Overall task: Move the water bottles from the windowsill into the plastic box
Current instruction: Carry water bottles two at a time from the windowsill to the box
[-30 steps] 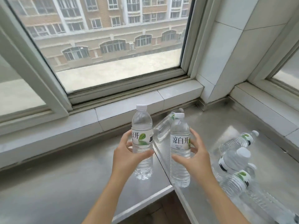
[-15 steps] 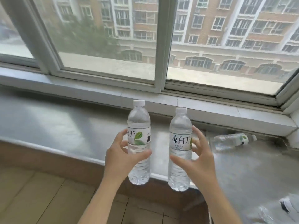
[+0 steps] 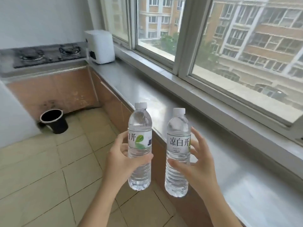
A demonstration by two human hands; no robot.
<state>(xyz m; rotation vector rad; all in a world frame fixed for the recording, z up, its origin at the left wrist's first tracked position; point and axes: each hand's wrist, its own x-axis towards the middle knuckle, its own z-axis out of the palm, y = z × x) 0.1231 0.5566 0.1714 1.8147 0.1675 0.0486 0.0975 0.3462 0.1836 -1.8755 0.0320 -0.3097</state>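
1. The left hand (image 3: 121, 163) grasps the left bottle (image 3: 139, 149) upright around its middle.
2. The right hand (image 3: 199, 167) grasps the right bottle (image 3: 177, 154) upright, its grip closed on the label.
3. Both bottles are held above the tiled floor (image 3: 49, 169), near the worktop (image 3: 229, 161) edge under the window (image 3: 237, 46).

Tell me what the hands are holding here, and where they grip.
Left hand and right hand each hold an upright water bottle around its middle, at and below the label.
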